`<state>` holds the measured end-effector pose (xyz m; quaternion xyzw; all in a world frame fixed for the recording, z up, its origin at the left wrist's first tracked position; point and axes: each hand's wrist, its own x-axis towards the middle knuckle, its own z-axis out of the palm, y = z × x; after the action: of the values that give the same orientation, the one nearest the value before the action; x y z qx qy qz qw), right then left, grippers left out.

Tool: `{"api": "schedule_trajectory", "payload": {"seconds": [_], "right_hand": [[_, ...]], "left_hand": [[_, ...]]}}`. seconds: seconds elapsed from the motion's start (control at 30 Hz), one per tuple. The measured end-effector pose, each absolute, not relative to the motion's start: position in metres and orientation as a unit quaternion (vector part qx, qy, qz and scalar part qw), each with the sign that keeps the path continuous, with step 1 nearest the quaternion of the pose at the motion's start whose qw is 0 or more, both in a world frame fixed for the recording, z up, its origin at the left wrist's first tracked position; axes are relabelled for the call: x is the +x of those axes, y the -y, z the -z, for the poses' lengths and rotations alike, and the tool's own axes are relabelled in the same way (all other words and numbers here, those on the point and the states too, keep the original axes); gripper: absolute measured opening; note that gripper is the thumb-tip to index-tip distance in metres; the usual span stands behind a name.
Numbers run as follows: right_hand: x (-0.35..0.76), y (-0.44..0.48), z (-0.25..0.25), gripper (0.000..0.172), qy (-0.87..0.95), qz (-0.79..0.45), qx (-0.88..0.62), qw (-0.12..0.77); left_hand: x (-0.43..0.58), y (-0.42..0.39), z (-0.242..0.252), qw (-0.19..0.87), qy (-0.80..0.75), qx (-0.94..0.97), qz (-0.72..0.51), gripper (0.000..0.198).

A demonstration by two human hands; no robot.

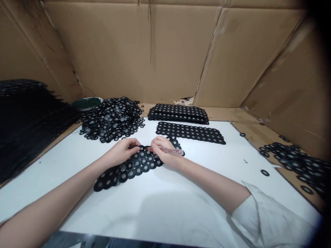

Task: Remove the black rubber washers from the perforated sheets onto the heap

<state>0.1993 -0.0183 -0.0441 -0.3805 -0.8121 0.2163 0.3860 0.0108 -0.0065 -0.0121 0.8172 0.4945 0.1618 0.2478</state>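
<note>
A black strip of joined rings (138,170) lies slantwise on the white board, in front of me. At its upper edge my left hand (126,150) pinches the rim between thumb and forefinger. My right hand (165,151) grips a slim, clear reddish pen-like tool (172,151) whose tip points left at the strip's upper edge, close to my left fingertips. The tip itself is too small to make out. Part of the strip's right end is hidden behind my right hand.
A heap of loose black rings (111,119) stands at the back left, beside a dish of dark green material (86,103). A finished-looking flat strip (190,132) and a stack of strips (178,113) lie behind. More rings (294,158) lie right; dark strands (28,124) fill the left.
</note>
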Motion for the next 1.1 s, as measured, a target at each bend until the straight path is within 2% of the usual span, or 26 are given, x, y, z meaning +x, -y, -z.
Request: {"api": "schedule_trajectory", "payload": {"seconds": [0.17,0.27,0.43,0.73,0.93,1.1], "right_hand": [[0.197,0.025,0.042,0.025,0.807,-0.173,-0.407,0.391],[0.196,0.029,0.040,0.023,0.820,-0.141,-0.420,0.364],[0.193,0.028,0.038,0.033,0.840,-0.112,-0.442,0.294],[0.208,0.016,0.043,0.034,0.797,-0.291,-0.435,0.301],[0.203,0.021,0.043,0.035,0.810,-0.252,-0.435,0.302],[0.195,0.030,0.047,0.031,0.855,-0.130,-0.423,0.270]], "left_hand": [[0.016,0.008,0.011,0.299,-0.492,0.795,-0.188,0.022],[0.022,0.016,0.013,0.293,-0.515,0.776,-0.216,0.023],[0.027,0.029,0.014,0.263,-0.516,0.787,-0.211,0.024],[0.015,0.009,0.021,0.276,-0.520,0.781,-0.206,0.023],[0.018,0.015,0.016,0.365,-0.532,0.739,-0.196,0.032],[0.029,0.034,0.020,0.317,-0.600,0.699,-0.226,0.030]]}}
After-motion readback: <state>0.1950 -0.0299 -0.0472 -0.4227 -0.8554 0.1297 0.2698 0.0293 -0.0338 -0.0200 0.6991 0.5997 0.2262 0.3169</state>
